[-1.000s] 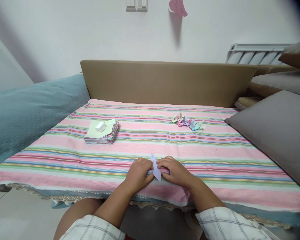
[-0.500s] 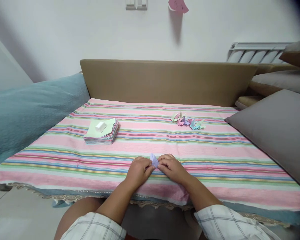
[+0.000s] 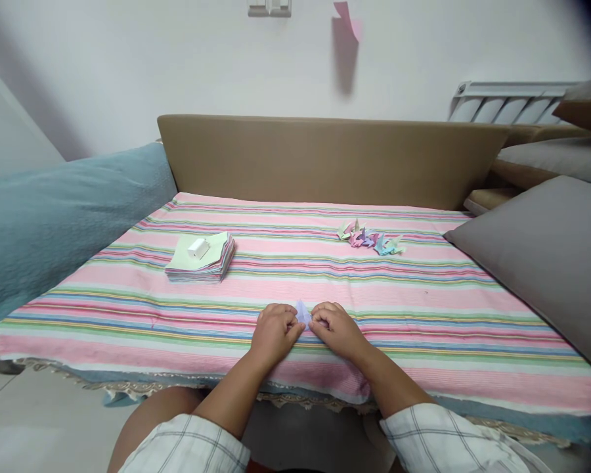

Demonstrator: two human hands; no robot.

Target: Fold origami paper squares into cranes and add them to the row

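Between my two hands is a small folded piece of lavender paper (image 3: pixel 302 313), low over the striped cloth. My left hand (image 3: pixel 274 334) pinches its left side, thumb and fingers pressed together. On the right side, my right hand (image 3: pixel 339 330) grips the paper the same way, its fingers curled. A pointed tip of the paper sticks up between the hands; its lower part is hidden by my fingertips. Farther off to the right, several folded paper cranes (image 3: pixel 369 240) in pink, purple, blue and pale green lie in a row.
A stack of coloured paper sheets (image 3: pixel 199 261) lies at the left with a small white block (image 3: pixel 197 248) on top. The striped cloth (image 3: pixel 128 328) covers the seat. A grey cushion (image 3: pixel 546 256) stands right, a blue-covered armrest (image 3: pixel 73 223) left, and a brown backrest (image 3: pixel 325 161) behind.
My fingers have shifted slightly on the lavender paper, and its tip now looks broader and flatter. The pink note on the wall has swung to another angle.
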